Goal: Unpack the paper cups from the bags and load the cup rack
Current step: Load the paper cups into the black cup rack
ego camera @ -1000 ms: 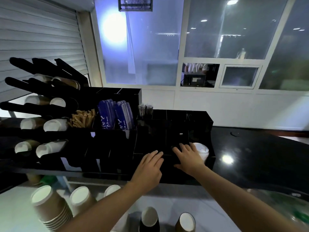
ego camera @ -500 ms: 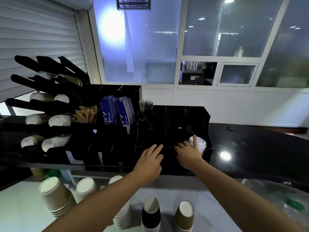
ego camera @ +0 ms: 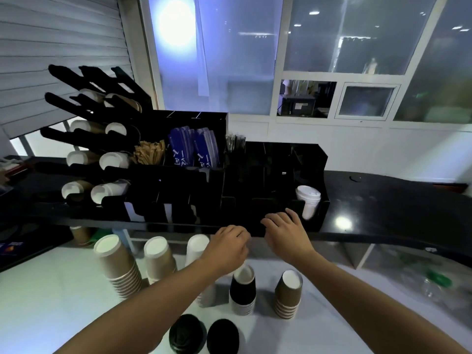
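Both hands have pulled back off the organiser (ego camera: 255, 190). The left hand (ego camera: 227, 247) is loosely curled and the right hand (ego camera: 286, 231) has its fingers spread. Neither holds anything, and both hover at the black counter's (ego camera: 396, 200) front edge. Behind are glass panels, with a shutter on the left. The rack (ego camera: 84, 139) at the counter's left end holds cups lying in its slots. Brown cups (ego camera: 117, 267) stand stacked on the white worktop (ego camera: 51, 290), near its back edge.

Cup rack (ego camera: 258, 175): black plastic, smooth, semi-gloss. Bench (ego camera: 383, 200) top: black, polished, mirrors the ceiling light. Brown paper cups (ego camera: 122, 269): matt, ribbed walls, smooth white inside. Black cups (ego camera: 242, 292): same ribbed matt paper. White lids (ego camera: 308, 198): smooth plastic. Stirrers (ego camera: 149, 155) look like raw wood.
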Demonstrator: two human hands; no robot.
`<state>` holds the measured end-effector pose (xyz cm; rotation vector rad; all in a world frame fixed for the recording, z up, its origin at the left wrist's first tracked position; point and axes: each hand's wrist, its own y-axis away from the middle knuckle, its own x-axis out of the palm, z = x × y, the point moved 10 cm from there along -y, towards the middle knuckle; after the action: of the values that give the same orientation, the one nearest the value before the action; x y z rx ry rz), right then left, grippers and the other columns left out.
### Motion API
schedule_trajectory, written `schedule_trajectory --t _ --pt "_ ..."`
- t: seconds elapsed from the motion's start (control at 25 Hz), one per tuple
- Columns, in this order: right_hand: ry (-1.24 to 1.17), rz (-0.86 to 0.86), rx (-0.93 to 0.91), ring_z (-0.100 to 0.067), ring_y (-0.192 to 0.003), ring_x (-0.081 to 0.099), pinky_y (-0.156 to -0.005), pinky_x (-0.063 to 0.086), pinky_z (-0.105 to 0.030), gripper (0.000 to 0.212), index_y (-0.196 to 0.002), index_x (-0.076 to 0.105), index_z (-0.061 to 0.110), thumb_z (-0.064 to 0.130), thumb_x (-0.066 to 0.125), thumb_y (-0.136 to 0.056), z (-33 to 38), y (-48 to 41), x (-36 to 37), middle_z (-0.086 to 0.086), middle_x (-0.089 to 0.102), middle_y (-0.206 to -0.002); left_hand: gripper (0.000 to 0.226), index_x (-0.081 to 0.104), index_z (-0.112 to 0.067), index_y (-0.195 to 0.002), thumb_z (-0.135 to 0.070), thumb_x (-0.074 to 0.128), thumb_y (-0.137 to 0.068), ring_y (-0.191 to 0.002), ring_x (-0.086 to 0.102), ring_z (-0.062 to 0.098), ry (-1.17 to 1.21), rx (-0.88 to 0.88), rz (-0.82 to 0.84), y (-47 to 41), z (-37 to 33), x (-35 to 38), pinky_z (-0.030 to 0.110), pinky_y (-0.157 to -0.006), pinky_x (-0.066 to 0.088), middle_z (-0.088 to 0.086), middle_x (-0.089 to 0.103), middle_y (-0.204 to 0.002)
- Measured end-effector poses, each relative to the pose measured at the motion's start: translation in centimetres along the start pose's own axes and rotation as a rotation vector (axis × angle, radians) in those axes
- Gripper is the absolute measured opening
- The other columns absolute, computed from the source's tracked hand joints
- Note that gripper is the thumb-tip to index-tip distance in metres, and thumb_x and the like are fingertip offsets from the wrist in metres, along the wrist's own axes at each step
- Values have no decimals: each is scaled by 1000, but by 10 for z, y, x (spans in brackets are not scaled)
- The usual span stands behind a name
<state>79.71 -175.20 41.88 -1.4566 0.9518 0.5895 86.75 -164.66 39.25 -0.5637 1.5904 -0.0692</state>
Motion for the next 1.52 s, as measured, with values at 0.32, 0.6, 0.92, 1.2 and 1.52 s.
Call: schedule_trajectory --t 0.32,0.6,0.92,1.2,1.52 --pt "-273 155 -61 -22 -91 64 -79 50 -36 18 -105 66 19 28 58 -91 146 93 42 1 68 -108 32 65 -15 -96 -32 38 -90 -92 61 23 127 -115 116 144 24 39 37 -76 51 1 65 -97" --pt "-382 890 212 -33 -140 33 -109 38 -46 73 -147 29 34 60 57 -85 181 200 166 -3 14 -162 59 64 -17 -122 -40 26 -83 -117 54 34 70 -344 446 251 59 116 42 -96 44 8 58 -129" --pt "-391 729 298 -38 -115 53 -93 50 -47 74 -134 32 29 47 73 -75 201 210 202 -13 40 -139 45 55 -18 -132 -31 43 -90 -126 44 32 -1 -428 497 277 66 145 42 -107 36 7 49 -139" --pt "-510 606 224 -38 -113 51 -90 52 -45 75 -137 37 26 40 74 -73 197 185 153 -11 38 -138 38 61 -17 -122 -34 45 -92 -121 51 28 51 -383 421 259 51 120 39 -102 38 3 58 -128" --pt "-439 399 189 -31 -134 37 -102 50 -41 76 -142 28 30 46 71 -82 143 94 41 -6 22 -153 24 60 -21 -103 -34 39 -101 -98 57 17 87 -208 29 154 26 5 32 -85 49 -4 64 -105"
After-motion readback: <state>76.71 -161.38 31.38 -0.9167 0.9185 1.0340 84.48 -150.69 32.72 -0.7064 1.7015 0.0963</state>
